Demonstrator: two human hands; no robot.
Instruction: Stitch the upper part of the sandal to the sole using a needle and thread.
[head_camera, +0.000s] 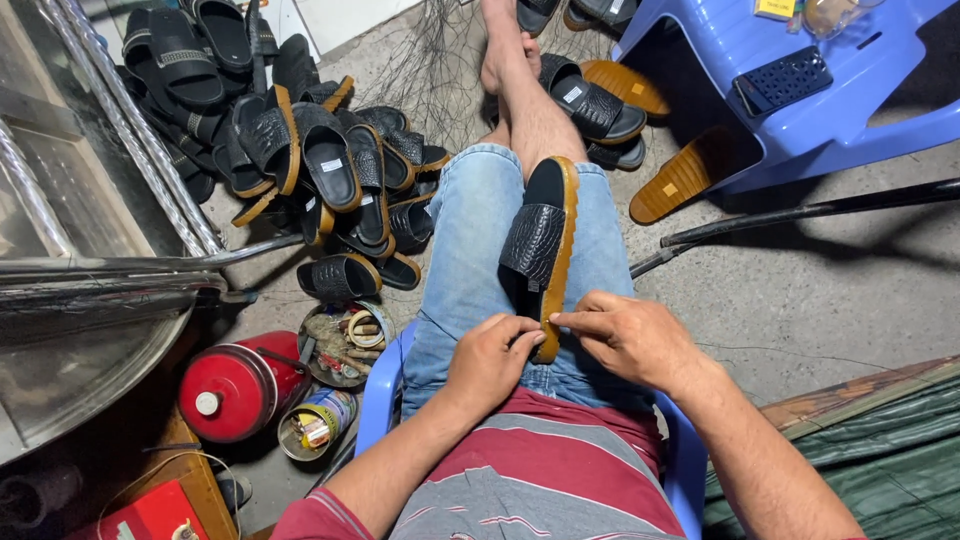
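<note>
A black slide sandal (545, 240) with a textured strap and a tan sole edge lies lengthwise on my lap, over my denim shorts (470, 250). My left hand (490, 358) pinches the sandal's near end from the left. My right hand (625, 335) meets it from the right, fingertips pressed on the tan sole edge at the heel. Both hands hold the same end of the sandal.
A heap of similar black sandals (300, 150) lies on the concrete floor to the left. A red canister (235, 390), an open tin (315, 425) and a dish of small items (345, 345) stand beside my blue chair (380, 385). A blue plastic stool (800, 80) stands at the upper right, loose tan soles (685, 180) by it.
</note>
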